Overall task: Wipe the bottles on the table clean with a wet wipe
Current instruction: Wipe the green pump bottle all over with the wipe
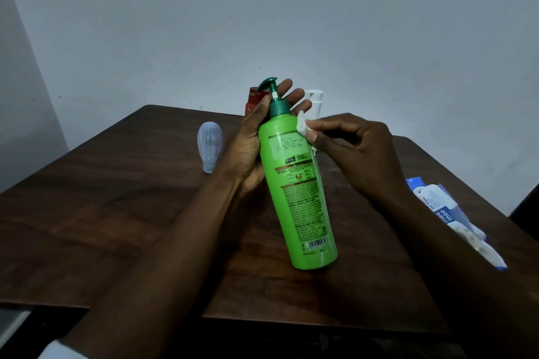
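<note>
My left hand [250, 146] cradles green pump bottle [294, 183], tilted above table [116, 213]. My right hand [358, 151] pinches wet wipe [302, 125] against its shoulder. Plastic looks smooth, probably slippery damp; grip mid-body, not pump.

We count one green pump bottle [297, 183], one red bottle [253, 99], one pale squeeze bottle [210, 146], one white container [316, 99], one wet-wipe pack [455, 216], one wipe [302, 127].

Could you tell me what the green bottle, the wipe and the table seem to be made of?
Green bottle: apparently smooth, opaque plastic with a slight sheen, a printed label and a darker green pump. Wipe: looks like soft white non-woven cloth, crumpled between the right hand's fingertips. Table: dark brown with visible grain; wood or wood-look laminate, I cannot tell which.
</note>
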A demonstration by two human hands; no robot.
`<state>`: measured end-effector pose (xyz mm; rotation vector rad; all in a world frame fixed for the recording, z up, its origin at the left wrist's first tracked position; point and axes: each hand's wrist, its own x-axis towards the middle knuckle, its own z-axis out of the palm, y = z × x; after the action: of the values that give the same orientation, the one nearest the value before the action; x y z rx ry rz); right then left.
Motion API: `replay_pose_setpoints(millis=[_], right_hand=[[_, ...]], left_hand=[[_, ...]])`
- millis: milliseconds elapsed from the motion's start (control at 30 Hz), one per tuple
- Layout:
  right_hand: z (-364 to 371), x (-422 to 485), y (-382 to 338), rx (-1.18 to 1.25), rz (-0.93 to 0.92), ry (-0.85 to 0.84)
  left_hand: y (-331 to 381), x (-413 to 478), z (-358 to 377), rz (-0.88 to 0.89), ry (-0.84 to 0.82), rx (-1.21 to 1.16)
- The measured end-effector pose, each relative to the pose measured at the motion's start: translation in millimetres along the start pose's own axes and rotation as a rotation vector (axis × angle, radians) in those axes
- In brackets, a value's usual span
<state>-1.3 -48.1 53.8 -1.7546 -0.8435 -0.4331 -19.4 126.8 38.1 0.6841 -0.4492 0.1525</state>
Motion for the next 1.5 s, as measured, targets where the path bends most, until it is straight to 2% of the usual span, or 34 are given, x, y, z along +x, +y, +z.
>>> replay_pose_setpoints(millis=[233,500,833,1200,1500], right_hand=[[-5,-50,7,0.115,0.016,-0.044],[-6,-94,18,0.070,0.083,-0.084],[-1,-56,0,0.052,0.032,-0.087],[13,16,-9,-0.151,-0.095,-0.039],[12,-4,-3,-0.090,-0.100,-0.067]], left_hand=[[0,1,1,0.036,0.002,0.032],[10,6,4,0.075,-0.031,0.057],[10,11,-4,0.030,-0.005,0.067],[12,15,-22,0.010,-0.013,-0.048],[8,18,-26,0.017,-0.042,-0.089]])
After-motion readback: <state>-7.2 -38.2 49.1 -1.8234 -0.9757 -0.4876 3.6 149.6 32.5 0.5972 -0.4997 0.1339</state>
